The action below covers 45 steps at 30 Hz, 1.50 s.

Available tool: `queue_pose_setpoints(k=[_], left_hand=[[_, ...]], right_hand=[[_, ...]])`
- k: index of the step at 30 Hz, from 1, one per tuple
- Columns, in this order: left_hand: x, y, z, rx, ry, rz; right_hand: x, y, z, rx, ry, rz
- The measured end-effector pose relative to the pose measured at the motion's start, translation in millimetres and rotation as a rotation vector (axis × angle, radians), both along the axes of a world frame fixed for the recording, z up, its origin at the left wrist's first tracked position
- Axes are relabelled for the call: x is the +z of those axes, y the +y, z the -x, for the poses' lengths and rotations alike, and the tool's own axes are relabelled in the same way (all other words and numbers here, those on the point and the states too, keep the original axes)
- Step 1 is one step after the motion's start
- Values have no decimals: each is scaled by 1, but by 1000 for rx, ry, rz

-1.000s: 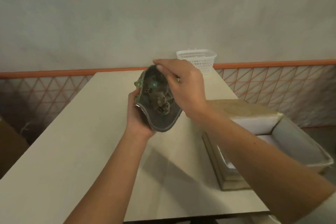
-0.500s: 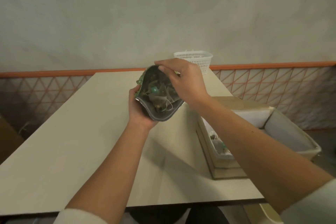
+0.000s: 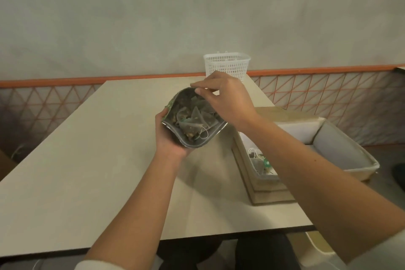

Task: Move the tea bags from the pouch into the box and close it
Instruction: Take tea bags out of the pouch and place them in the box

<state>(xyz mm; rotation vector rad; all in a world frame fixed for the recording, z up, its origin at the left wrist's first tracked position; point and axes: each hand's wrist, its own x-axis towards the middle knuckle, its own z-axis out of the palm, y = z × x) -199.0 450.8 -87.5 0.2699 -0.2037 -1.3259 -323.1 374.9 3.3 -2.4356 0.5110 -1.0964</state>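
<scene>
Cradling the pouch from below, the left hand curls its fingers round the lower left side, so that the open mouth tilts up toward the wearer and the contents stay in sight. Held above the tabletop, the pouch shows a silvery lining and a green printed outside at its left edge. Several pyramid tea bags with white strings lie heaped inside, which suggests that the transfer is only partly done.

To the right of the pouch, the right hand reaches over the far rim. Its thumb and fingers are bent and drawn close together at that rim; whether they pinch the rim or are about to dip inside cannot be told. Holding the rim back would widen the mouth for the next pick.

Farther right of the pouch, the box stands open on the tabletop near its right edge, close enough for short carries. At least one tea bag in the box shows beside the forearm, which hides much of the interior. The lid is not plainly identified.

Beyond the pouch, a white basket stands at the far end of the pale tabletop. Behind it run an orange rail, a lattice panel and a plain grey wall.
</scene>
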Motion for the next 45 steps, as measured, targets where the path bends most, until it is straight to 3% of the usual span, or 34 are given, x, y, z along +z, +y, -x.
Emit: queue_pose_setpoints(k=[4, 7, 14, 19, 22, 32, 36, 39, 45], left_hand=[[-5, -3, 1, 39, -30, -5], [-2, 0, 8, 61, -20, -12], [0, 3, 13, 134, -9, -102], [8, 8, 22, 129, -50, -144], [9, 10, 24, 129, -60, -149], [16, 1, 37, 145, -13, -143], [22, -5, 44, 174, 10, -132], [24, -8, 48, 176, 18, -122], [26, -15, 50, 188, 23, -135]], right_hand=[[-6, 3, 9, 5, 21, -83], [-16, 4, 16, -29, 23, 18], [-28, 13, 12, -340, 438, 247], [-31, 16, 6, -407, 503, 283], [-27, 14, 9, -354, 434, 199], [-10, -10, 31, -119, 80, -372], [-14, -18, 32, -245, -134, -263], [-17, -22, 34, -219, -151, -188], [8, -23, 61, -115, -391, -373]])
